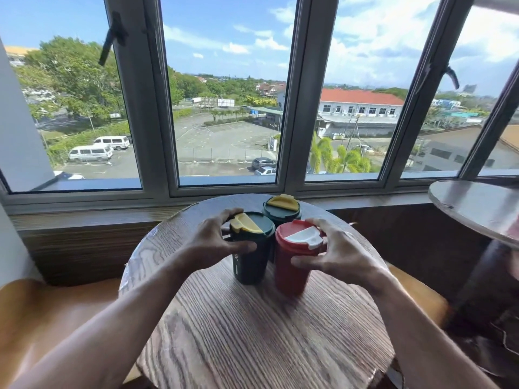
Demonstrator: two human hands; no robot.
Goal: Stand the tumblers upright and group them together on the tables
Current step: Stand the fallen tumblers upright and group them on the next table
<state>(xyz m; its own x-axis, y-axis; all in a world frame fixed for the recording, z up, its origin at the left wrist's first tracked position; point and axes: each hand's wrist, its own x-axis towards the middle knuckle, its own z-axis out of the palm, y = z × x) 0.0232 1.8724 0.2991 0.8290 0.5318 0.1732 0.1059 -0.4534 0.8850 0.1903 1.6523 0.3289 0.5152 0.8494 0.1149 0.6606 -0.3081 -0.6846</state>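
Three tumblers stand upright, close together, on the round wooden table (252, 332). The near left one is a dark green tumbler (250, 265) with a yellow flap on its lid. My left hand (216, 242) wraps around its upper part, thumb in front and fingers behind. A red tumbler (289, 273) with a white flap stands to its right, with my right hand (339, 254) curled around its rim. Behind them a second green tumbler (280, 213) with a yellow flap stands untouched.
A second round table (474, 206) stands at the right, on a dark post. Tan upholstered seats (56, 318) flank the near table on both sides. A window sill and large windows (224, 94) run along the back.
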